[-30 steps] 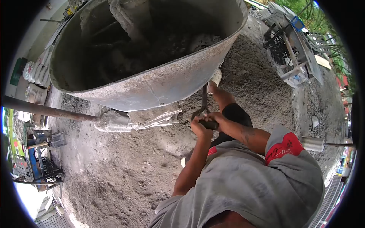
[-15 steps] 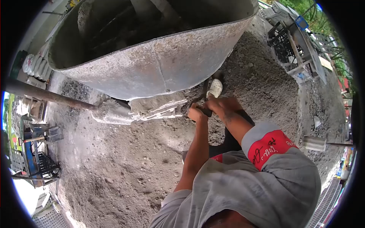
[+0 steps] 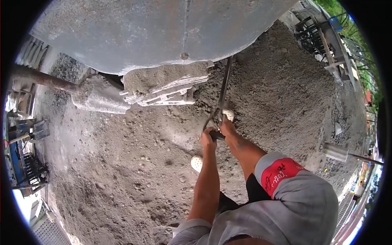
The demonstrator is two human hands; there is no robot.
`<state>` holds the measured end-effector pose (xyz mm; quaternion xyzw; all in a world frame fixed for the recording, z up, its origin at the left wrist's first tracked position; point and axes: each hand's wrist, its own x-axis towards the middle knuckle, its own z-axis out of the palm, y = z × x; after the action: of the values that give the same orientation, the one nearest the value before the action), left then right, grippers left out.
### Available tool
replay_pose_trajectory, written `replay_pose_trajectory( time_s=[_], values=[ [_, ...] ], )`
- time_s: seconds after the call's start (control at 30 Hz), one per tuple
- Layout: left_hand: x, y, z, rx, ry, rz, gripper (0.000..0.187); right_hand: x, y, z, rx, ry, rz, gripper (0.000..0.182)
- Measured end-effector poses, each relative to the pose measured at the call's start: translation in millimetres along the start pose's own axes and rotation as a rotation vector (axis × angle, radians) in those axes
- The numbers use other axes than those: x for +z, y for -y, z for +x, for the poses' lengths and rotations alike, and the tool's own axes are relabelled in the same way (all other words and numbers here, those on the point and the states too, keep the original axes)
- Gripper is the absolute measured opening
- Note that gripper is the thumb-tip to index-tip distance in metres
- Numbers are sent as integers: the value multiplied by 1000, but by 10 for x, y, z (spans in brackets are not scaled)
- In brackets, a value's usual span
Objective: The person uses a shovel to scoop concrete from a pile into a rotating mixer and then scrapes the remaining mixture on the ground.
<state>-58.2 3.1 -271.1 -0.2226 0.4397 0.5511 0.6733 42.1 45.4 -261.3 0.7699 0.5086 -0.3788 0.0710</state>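
Shovel [image 3: 220, 104]: dark D-grip, thin shaft

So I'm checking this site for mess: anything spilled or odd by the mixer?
Yes: grey mix is caked over the frame under the mixer drum. Both hands grip the shovel handle.

Our left hand [image 3: 208, 138] and right hand [image 3: 227, 127] sit side by side, both fists closed tight. Our arms stretch nearly straight toward twelve o'clock, the right forearm angling in from four o'clock, the left from six.
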Motion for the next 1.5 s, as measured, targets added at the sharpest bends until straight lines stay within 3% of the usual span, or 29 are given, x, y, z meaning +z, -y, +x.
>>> replay_pose_trajectory(
  time_s=[0.03,0.07,0.17,0.37,0.43,0.47,0.53,0.57,0.6,0.63,0.67,0.7,0.77,0.8,1.0,1.07,1.13,1.17,1.27,1.3,1.4,1.5],
  values=[
    [-30,133,-104,-10,9,15,10,401,-674,439,-178,-69,135,51],
    [-21,313,-216,-28,24,24,11,3,-491,-44,-188,-158,-152,43],
    [26,564,-532,-40,28,120,13,-359,-583,-389,-190,-183,-45,45],
    [-40,406,-1306,65,28,152,17,-658,-397,-1208,-87,-23,-16,47],
    [-50,214,-1582,110,-23,184,20,-795,-323,-1345,-310,170,448,54],
    [-74,111,-1734,106,-34,193,19,-793,-349,-1248,-310,184,460,54],
    [-116,-48,-1995,98,-102,134,17,-737,-460,-844,137,539,1257,58],
    [-75,-135,-2171,85,-178,99,17,-821,-156,-629,330,484,1111,57],
    [15,-220,-2341,75,-248,64,16,-860,62,-317,324,493,1128,57],
    [98,-293,-2520,88,-183,30,12,-833,220,-8,353,405,1217,52],
    [148,-305,-2660,118,-421,67,8,-814,285,254,384,312,1299,48],
    [161,-318,-2756,163,-513,61,7,-830,317,468,384,323,1312,48],
    [62,-340,-2853,298,-722,115,8,-775,327,812,317,343,1473,31],
    [16,-379,-2853,393,-834,171,9,-363,208,1186,617,482,1282,21],
    [141,-574,-3118,535,-1068,523,10,126,106,844,550,527,1522,10],
    [478,-740,-3340,512,-1079,619,10,13,164,613,584,596,1594,10],
    [908,-883,-3564,553,-1051,658,11,-309,298,303,629,468,1636,12],
    [1057,-870,-3654,672,-982,612,8,-480,335,266,620,466,1641,12],
    [335,-1065,-3646,639,-931,715,8,-956,354,139,696,375,1695,11],
    [242,-1084,-3627,793,-873,776,9,-1077,319,60,729,344,1710,11],
    [744,-1286,-3517,828,-765,789,7,-1559,266,71,756,329,1889,15],
    [1067,-1416,-3181,769,-603,727,6,-2518,288,-4,679,111,1912,20]
  ],
)
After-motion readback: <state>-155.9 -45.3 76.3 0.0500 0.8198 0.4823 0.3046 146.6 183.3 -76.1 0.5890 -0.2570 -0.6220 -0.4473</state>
